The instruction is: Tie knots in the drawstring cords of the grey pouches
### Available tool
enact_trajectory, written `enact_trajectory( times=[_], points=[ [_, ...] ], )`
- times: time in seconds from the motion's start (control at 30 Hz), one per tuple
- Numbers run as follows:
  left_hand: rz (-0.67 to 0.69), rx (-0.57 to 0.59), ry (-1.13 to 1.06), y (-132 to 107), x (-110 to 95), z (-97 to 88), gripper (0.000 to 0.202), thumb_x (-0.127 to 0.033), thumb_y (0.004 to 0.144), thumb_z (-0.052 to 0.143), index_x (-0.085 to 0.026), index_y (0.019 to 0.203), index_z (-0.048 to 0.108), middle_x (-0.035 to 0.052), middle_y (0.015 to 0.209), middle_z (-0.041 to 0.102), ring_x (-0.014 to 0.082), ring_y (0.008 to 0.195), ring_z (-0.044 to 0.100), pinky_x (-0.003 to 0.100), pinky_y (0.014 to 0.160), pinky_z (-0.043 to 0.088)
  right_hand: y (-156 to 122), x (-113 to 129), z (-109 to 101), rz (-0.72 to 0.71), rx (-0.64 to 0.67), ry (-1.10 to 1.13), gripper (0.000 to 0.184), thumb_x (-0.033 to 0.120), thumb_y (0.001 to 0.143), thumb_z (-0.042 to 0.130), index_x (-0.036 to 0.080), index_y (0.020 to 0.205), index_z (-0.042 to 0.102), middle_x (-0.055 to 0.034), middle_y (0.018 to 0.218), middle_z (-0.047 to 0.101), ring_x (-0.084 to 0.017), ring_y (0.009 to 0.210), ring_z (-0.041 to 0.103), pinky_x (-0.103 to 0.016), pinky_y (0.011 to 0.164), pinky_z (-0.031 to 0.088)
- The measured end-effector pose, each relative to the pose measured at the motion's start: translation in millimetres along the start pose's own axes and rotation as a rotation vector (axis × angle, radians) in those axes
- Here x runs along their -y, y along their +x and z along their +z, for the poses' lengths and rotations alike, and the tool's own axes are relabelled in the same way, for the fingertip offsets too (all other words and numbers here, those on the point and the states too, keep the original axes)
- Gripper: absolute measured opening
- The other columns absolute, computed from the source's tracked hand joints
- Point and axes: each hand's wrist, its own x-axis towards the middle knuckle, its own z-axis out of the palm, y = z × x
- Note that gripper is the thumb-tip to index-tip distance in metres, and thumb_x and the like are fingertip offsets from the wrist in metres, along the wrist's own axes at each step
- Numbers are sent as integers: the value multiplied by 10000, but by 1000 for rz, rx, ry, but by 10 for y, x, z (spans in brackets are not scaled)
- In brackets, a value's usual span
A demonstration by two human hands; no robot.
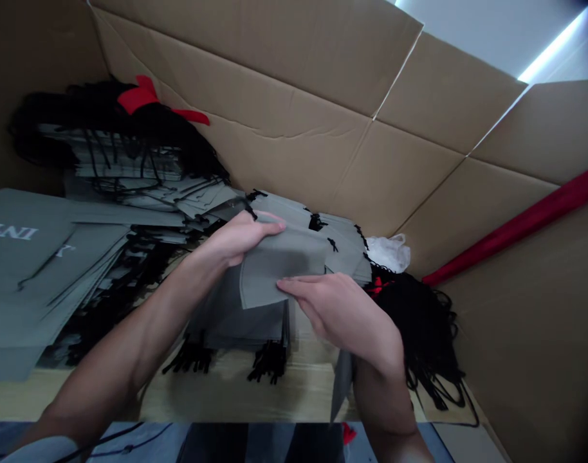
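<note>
My left hand (240,236) grips the top left edge of a small grey fabric pouch (282,267), fingers curled over it. From the lower right, my right hand (345,312) pinches the same pouch at its bottom edge. The pouch hangs just above a stack of similar grey pouches (236,321) with black drawstrings, lying on a wooden tabletop (246,392). More grey pouches (323,231) lean behind my hands.
Cardboard walls (298,96) enclose the back and right. Large grey bags with white lettering (28,270) lie at the left. A bundle of black cords with a red tie (139,96) sits at the back left. Another black cord bundle (424,328), a white plastic bag (390,252) and a red bar (516,225) stand at the right.
</note>
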Motion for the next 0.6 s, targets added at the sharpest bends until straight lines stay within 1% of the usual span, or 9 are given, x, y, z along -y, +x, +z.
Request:
enact_trajectory(
  times=[0.07, 0.1, 0.2, 0.27, 0.33, 0.4, 0.43, 0.5, 0.6],
  points=[
    [-23, 79, -36, -43, -9, -31, 551, -766, 963, 847, -215, 939, 836, 59, 772, 810, 223, 640, 738, 305, 574, 572, -61, -29, -68, 13, -59, 91, 339, 357, 1169, 768, 306, 1501, 815, -57, 1467, 893, -338, 1242, 894, -440, 1013, 688],
    [-22, 113, -45, -74, -38, -57, 505, -718, 961, 875, -214, 967, 852, 48, 789, 818, 209, 639, 729, 290, 569, 556, -111, -54, -116, 42, -139, 135, 391, 453, 1116, 860, 296, 1473, 826, -68, 1425, 905, -337, 1202, 894, -437, 997, 689],
    [9, 221, -72, -183, -209, -144, 379, -589, 975, 901, -218, 1050, 909, 27, 831, 849, 186, 674, 739, 260, 590, 545, -288, -164, -258, 268, -596, 172, 362, 507, 1065, 910, 271, 1329, 837, -99, 1336, 886, -283, 975, 842, -395, 854, 656],
    [83, 259, -109, -254, -349, -169, 290, -504, 987, 905, -226, 1064, 935, 30, 914, 892, 195, 800, 799, 260, 705, 606, -380, -251, -323, 397, -749, 144, 564, 527, 1043, 915, 265, 1515, 753, -131, 1456, 814, -244, 849, 755, -395, 779, 613],
    [169, 260, -169, -317, -466, -160, 208, -419, 1005, 906, -231, 1083, 952, 36, 1032, 930, 209, 957, 849, 274, 869, 657, -435, -328, -358, 412, -613, 225, 498, 522, 1059, 873, 268, 1478, 778, -91, 1322, 831, -205, 732, 651, -375, 692, 548],
    [208, 268, -215, -367, -540, -143, 161, -363, 1019, 904, -236, 1102, 958, 37, 1080, 941, 214, 1022, 867, 282, 939, 672, -471, -385, -373, 363, -420, 353, 268, 507, 1122, 771, 261, 1183, 854, -33, 1027, 819, -203, 721, 615, -355, 667, 497],
    [216, 286, -228, -387, -563, -140, 151, -341, 1016, 907, -236, 1112, 958, 36, 1082, 942, 211, 1018, 871, 278, 934, 675, -490, -406, -375, 342, -370, 404, 292, 503, 1147, 730, 255, 1042, 845, -20, 928, 793, -209, 751, 628, -349, 681, 492],
    [230, 334, -258, -418, -589, -156, 155, -306, 1008, 909, -235, 1138, 954, 39, 1099, 941, 200, 1004, 876, 262, 901, 681, -547, -439, -376, 342, -368, 462, 372, 518, 1161, 715, 250, 926, 820, -15, 892, 790, -221, 827, 656, -343, 723, 504],
    [244, 358, -331, -450, -619, -217, 132, -259, 1009, 895, -247, 1130, 948, 39, 1120, 940, 193, 1024, 888, 246, 883, 690, -674, -477, -382, 400, -357, 491, 369, 556, 1134, 765, 261, 927, 842, -9, 918, 827, -222, 823, 666, -343, 711, 521]
  ],
)
